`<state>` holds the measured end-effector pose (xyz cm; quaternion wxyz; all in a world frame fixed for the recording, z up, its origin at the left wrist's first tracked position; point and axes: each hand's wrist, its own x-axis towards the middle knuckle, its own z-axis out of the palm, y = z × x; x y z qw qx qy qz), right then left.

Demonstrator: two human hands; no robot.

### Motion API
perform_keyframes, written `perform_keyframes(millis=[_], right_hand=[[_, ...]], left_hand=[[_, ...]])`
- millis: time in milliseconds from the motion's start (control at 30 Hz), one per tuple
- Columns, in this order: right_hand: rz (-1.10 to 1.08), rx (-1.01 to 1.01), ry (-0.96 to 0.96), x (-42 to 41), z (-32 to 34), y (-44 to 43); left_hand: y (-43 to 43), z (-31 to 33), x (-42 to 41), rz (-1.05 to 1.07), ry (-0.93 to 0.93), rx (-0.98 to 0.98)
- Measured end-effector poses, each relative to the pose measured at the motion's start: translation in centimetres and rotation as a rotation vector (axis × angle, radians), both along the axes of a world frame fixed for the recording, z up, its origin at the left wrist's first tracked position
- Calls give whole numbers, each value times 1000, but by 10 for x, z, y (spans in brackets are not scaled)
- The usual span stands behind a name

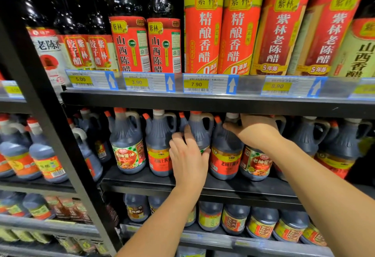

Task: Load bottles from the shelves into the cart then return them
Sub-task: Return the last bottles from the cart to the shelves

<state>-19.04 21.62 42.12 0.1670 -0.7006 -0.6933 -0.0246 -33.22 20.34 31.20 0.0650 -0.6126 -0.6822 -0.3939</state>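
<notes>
Dark soy sauce jugs with orange caps and handles line the middle shelf (203, 185). My left hand (188, 157) wraps the front of one jug (199, 128) set back between its neighbours, fingers on its left side and thumb on its right; its label is hidden by the hand. My right hand (253, 130) reaches under the shelf above and closes over the neck and handle of a jug with a green-checked label (256, 162). Both jugs stand upright on the shelf. The cart is out of view.
A red-labelled jug (225, 151) stands between the two held ones, and others crowd both sides. Tall vinegar bottles (203, 31) fill the upper shelf above price tags (205, 84). Smaller jugs (235, 218) sit on the lower shelf. A black upright post (52, 126) divides the racks.
</notes>
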Motion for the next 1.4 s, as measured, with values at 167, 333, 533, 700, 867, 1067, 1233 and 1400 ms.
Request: perform_keyframes(millis=[167, 333, 533, 700, 867, 1067, 1233, 1400], right_hand=[[4, -29, 9, 0, 2, -4], [18, -27, 11, 0, -1, -3], [31, 81, 19, 0, -7, -2], [9, 150, 59, 1, -15, 3], [33, 262, 172, 10, -29, 0], [78, 463, 115, 35, -41, -8], [19, 528, 44, 56, -48, -20], [-114, 464, 74, 83, -48, -25]], left_hand=[[1, 1, -1, 7, 4, 1], [1, 1, -1, 9, -8, 22], [0, 2, -1, 18, 11, 42], [0, 2, -1, 17, 14, 49], [-1, 1, -1, 4, 14, 54], [0, 0, -3, -15, 18, 49], [-7, -7, -2, -5, 14, 83], [-22, -10, 27, -131, 6, 225]])
